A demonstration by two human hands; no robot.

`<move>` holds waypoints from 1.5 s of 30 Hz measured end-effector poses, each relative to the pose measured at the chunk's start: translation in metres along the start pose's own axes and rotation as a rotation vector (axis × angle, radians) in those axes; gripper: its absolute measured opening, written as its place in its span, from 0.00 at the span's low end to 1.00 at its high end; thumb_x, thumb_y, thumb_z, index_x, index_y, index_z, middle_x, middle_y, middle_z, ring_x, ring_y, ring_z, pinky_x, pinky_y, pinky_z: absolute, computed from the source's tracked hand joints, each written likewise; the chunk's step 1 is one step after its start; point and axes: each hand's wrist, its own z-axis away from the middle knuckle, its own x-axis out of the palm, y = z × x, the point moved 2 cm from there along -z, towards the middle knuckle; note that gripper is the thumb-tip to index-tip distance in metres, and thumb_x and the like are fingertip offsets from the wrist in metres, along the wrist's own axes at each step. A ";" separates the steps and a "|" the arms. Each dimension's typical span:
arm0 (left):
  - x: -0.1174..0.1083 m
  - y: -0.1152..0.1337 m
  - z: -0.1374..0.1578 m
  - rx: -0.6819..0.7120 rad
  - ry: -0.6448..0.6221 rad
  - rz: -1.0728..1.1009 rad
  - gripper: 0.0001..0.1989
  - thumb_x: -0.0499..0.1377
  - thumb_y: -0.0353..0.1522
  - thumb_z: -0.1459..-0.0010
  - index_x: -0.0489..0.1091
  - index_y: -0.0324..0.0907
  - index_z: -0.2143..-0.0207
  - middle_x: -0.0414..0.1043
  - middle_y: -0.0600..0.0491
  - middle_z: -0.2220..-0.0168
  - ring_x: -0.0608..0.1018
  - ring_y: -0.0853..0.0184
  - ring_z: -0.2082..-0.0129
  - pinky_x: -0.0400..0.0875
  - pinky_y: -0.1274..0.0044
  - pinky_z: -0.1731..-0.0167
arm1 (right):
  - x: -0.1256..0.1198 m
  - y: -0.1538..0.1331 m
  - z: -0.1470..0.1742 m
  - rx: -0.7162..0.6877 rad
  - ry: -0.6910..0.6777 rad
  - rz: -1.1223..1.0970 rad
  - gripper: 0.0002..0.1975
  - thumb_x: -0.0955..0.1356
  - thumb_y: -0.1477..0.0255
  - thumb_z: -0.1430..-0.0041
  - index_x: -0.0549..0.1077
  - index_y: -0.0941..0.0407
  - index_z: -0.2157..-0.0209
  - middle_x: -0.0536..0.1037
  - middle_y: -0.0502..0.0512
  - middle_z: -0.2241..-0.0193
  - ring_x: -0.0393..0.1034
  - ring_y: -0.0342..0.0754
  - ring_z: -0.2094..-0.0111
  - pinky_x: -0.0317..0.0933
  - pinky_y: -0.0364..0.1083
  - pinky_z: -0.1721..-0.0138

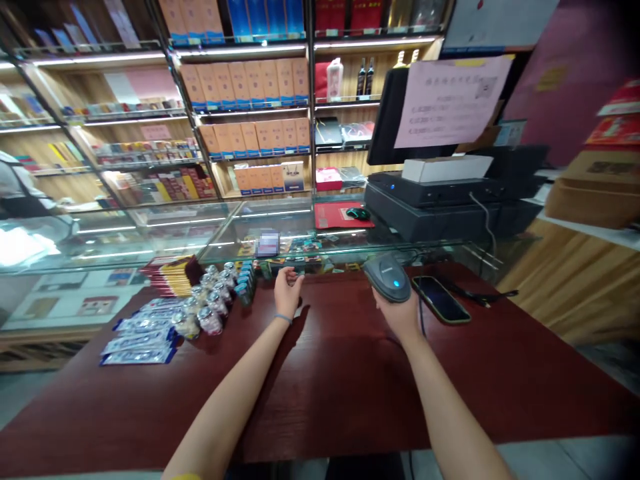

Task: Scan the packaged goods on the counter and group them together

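Observation:
My right hand point(400, 313) is wrapped round a dark grey barcode scanner point(388, 279) with a blue light on top, held above the red-brown table point(340, 373). My left hand point(289, 290), a blue band at its wrist, has its fingers curled in near the table's far edge; what they hold, if anything, is too small to make out. Left of that hand stand small dark green containers point(245, 283) in a row. Beside them are several jars with silvery lids point(209, 320). Flat blue-and-white packets point(140, 340) lie further left, in front of stacked red-and-yellow packs point(173, 275).
A phone point(441, 299) and a black cable point(480, 293) lie right of the scanner. Beyond the table runs a glass counter point(280, 212) with a mouse point(358, 213) on a red mat point(330, 216). A monitor point(387, 120) stands behind right; shelves of boxes point(245, 83) line the back.

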 end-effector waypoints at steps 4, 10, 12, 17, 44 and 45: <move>-0.038 -0.012 -0.007 -0.013 0.086 -0.044 0.16 0.67 0.32 0.45 0.69 0.42 0.55 0.72 0.52 0.62 0.78 0.65 0.62 0.75 0.69 0.54 | 0.019 -0.002 0.012 -0.097 -0.094 0.098 0.21 0.75 0.60 0.54 0.72 0.53 0.59 0.83 0.58 0.69 0.80 0.57 0.67 0.72 0.52 0.64; -0.058 -0.038 -0.012 -0.038 0.212 -0.042 0.18 0.67 0.31 0.45 0.70 0.42 0.52 0.71 0.47 0.54 0.77 0.60 0.51 0.75 0.66 0.49 | 0.042 -0.003 0.030 -0.152 -0.273 0.198 0.22 0.74 0.60 0.56 0.73 0.52 0.58 0.82 0.56 0.74 0.80 0.58 0.71 0.70 0.49 0.71; -0.059 -0.044 -0.014 -0.040 0.237 -0.074 0.21 0.67 0.30 0.45 0.70 0.43 0.49 0.71 0.45 0.50 0.76 0.58 0.47 0.73 0.63 0.45 | 0.044 -0.001 0.032 -0.167 -0.313 0.216 0.23 0.74 0.60 0.57 0.73 0.51 0.57 0.82 0.55 0.75 0.80 0.58 0.73 0.70 0.48 0.72; -0.052 -0.044 -0.022 0.035 0.223 -0.148 0.32 0.68 0.28 0.48 0.65 0.43 0.40 0.65 0.41 0.40 0.66 0.52 0.34 0.58 0.58 0.32 | 0.045 0.001 0.034 -0.203 -0.349 0.219 0.18 0.73 0.61 0.54 0.72 0.50 0.61 0.82 0.55 0.74 0.80 0.57 0.73 0.69 0.47 0.72; -0.043 -0.024 -0.012 -0.403 -0.076 0.407 0.26 0.69 0.39 0.44 0.67 0.47 0.46 0.73 0.54 0.63 0.78 0.66 0.66 0.75 0.75 0.64 | 0.035 -0.011 0.034 -0.285 -0.309 0.259 0.21 0.71 0.62 0.47 0.69 0.53 0.53 0.83 0.57 0.69 0.81 0.57 0.69 0.71 0.48 0.69; -0.045 -0.022 -0.007 -0.476 -0.114 0.495 0.28 0.70 0.40 0.45 0.66 0.47 0.45 0.74 0.54 0.63 0.79 0.67 0.67 0.75 0.74 0.65 | 0.035 -0.013 0.033 -0.309 -0.341 0.280 0.20 0.71 0.63 0.48 0.69 0.53 0.53 0.83 0.56 0.70 0.81 0.57 0.69 0.71 0.48 0.69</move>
